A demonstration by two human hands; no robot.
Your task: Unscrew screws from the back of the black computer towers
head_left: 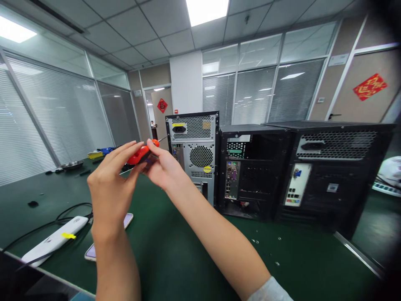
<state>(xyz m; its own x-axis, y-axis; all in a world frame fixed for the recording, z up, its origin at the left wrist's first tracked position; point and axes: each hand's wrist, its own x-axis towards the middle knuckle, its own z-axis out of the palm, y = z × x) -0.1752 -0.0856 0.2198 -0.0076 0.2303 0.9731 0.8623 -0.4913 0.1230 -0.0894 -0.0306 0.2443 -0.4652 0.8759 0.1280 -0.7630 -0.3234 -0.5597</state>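
My left hand (111,182) is closed around the rear of a red-and-black screwdriver handle (138,155). Thumb and fingers of my right hand (163,167) close on the front of the same handle. From there a thin metal shaft points up and right, its tip close to the left rear edge of a computer case (200,167); whether it touches a screw I cannot tell. That case stands upright with its back towards me, showing a power socket and a fan grille. A second thin metal piece shows below the handle, partly hidden by my fingers.
Two black computer cases (253,167) (328,167) stand to the right. Small screws (277,263) lie on the green table (188,251). At left are a white power strip (56,240) with cables, a phone (90,253) and a metal bowl (72,166).
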